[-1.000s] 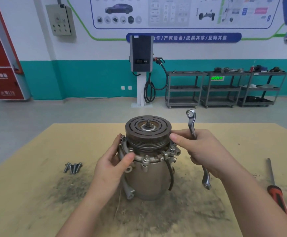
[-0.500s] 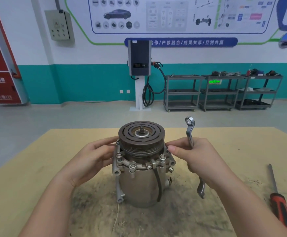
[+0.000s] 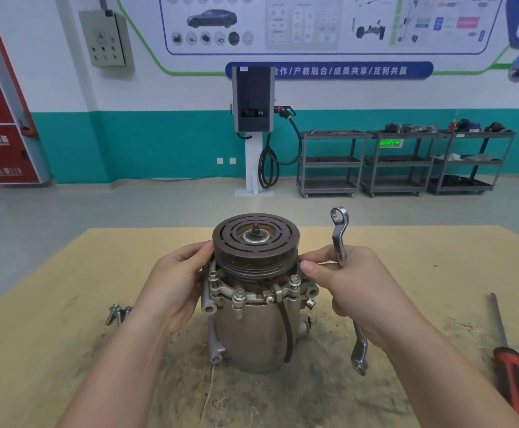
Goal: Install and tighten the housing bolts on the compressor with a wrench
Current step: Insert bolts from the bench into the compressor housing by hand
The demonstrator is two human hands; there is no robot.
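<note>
1. the compressor stands upright on the table, its long axis vertical, pulley plate on top, right between my two hands.
2. my left hand lies against the left side of the flange, fingers curved on the pulley edge, holding the body steady.
3. my right hand grasps the wrench at the middle, shaft almost vertical, one ring end above the hand and the other below; the thumb and first finger reach to the pulley edge.
4. the housing bolts sit in the flange ring facing me, heads up. i judge the right hand is nearer, and the wrench must turn flat to come down on a head.
5. spare bolts lie on the table left of the compressor, partly hidden by my left arm.
6. a screwdriver lies far right, well apart. the black cable hangs down the front of the body, close to one bolt, and it may disturb the wrench.
</note>
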